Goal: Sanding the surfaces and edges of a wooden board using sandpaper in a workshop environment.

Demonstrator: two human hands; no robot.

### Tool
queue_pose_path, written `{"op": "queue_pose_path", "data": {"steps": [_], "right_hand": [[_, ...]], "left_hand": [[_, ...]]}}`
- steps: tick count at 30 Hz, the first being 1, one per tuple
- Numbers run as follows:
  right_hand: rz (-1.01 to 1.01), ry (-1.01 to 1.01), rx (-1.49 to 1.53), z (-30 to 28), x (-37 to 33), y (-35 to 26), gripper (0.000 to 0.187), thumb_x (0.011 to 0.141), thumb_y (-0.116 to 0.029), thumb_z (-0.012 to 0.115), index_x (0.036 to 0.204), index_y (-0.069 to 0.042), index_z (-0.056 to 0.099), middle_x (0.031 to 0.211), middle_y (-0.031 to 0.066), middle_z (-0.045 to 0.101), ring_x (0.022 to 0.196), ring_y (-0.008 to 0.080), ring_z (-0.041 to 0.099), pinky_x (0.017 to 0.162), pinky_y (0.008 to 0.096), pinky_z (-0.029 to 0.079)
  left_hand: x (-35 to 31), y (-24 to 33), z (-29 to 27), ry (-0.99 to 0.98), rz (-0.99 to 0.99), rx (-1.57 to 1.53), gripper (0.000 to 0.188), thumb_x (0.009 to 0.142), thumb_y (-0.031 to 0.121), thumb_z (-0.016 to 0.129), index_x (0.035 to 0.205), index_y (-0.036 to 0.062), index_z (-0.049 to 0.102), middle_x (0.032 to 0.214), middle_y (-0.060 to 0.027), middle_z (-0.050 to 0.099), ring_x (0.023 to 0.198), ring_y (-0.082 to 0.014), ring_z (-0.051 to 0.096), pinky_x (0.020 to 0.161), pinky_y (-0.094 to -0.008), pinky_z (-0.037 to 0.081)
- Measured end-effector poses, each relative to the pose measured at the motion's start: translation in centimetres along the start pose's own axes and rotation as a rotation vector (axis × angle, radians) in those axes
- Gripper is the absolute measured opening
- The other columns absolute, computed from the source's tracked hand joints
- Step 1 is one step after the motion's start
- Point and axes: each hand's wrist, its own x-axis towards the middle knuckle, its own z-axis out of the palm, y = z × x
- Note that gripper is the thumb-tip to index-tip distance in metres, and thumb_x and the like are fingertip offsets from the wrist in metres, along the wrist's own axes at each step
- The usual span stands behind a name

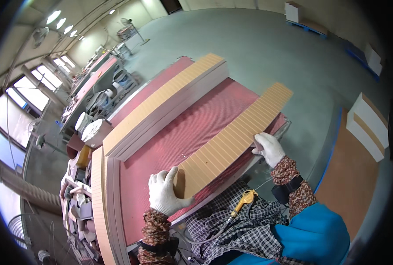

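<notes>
Red mesh worktable (170,145), grooved tan panel (234,134) pinched endwise between left grip (164,192) and right grip (269,148).

Gloved left hand (164,192) and right hand (270,149) gripping grooved tan panel (234,136), red mesh worktable (170,150), stacked panels (165,104)

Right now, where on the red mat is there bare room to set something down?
Free: the red mat strip between the tall panel stack and the grooved panel that the left hand and right hand hold. Crowded: the cluttered shelf left of it.
</notes>
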Motion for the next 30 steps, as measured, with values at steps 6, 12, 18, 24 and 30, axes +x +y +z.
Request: {"op": "queue_pose_path", "data": {"steps": [6, 12, 18, 24, 30], "right_hand": [[0.005, -0.159, 0.139, 4.1, 1.8, -0.4, 0.021, 0.109, -0.027, 0.06, 0.108, -0.007, 0.067, 0.099, 0.0008, 0.063, 0.088, 0.0105, 0.063, 0.076, 0.0311, 0.061], [-0.06, -0.346, 0.169, 12.0, 5.3, -3.7, 0.018, 0.109, -0.025, 0.061, 0.103, -0.009, 0.065, 0.094, 0.0002, 0.06, 0.087, 0.0101, 0.061, 0.075, 0.0307, 0.061], [-0.055, -0.354, 0.077, 19.4, 12.7, -5.1, 0.016, 0.109, -0.024, 0.062, 0.103, -0.01, 0.066, 0.094, -0.0005, 0.06, 0.085, 0.0102, 0.062, 0.073, 0.0293, 0.062], [-0.086, -0.324, 0.043, 21.7, 17.6, -4.5, 0.013, 0.108, -0.021, 0.063, 0.105, -0.008, 0.066, 0.1, 0.0, 0.061, 0.087, 0.0115, 0.063, 0.071, 0.0303, 0.063], [-0.139, -0.3, 0.035, 23.6, 19.1, -4.9, 0.016, 0.108, -0.023, 0.063, 0.108, -0.007, 0.064, 0.1, 0.001, 0.061, 0.088, 0.0129, 0.063, 0.071, 0.0301, 0.063]], "left_hand": [[-2.9, -4.1, -3.8, 0.069, 0.033, 0.124, 0.11, 0.056, 0.042, 0.095, 0.149, 0.0021, 0.052, 0.136, -0.0231, 0.054, 0.129, -0.0404, 0.048, 0.114, -0.0564, 0.042], [-2.0, -9.1, -7.2, 0.163, -0.068, 0.128, 0.105, 0.059, 0.036, 0.094, 0.149, 0.0027, 0.051, 0.138, -0.0241, 0.053, 0.13, -0.041, 0.047, 0.116, -0.0565, 0.042], [3.6, -15.4, -9.6, 0.2, -0.112, -0.012, 0.109, 0.056, 0.033, 0.092, 0.152, -0.0014, 0.051, 0.146, -0.0284, 0.054, 0.141, -0.0444, 0.047, 0.121, -0.0526, 0.041], [8.8, -20.4, -8.7, 0.149, -0.098, -0.004, 0.11, 0.058, 0.045, 0.09, 0.153, 0.0027, 0.052, 0.144, -0.0277, 0.056, 0.138, -0.0457, 0.051, 0.119, -0.0533, 0.043], [11.1, -23.9, -7.4, 0.215, -0.041, 0.003, 0.108, 0.058, 0.043, 0.088, 0.152, 0.0021, 0.053, 0.143, -0.0275, 0.056, 0.136, -0.0459, 0.052, 0.119, -0.0537, 0.043]]}}
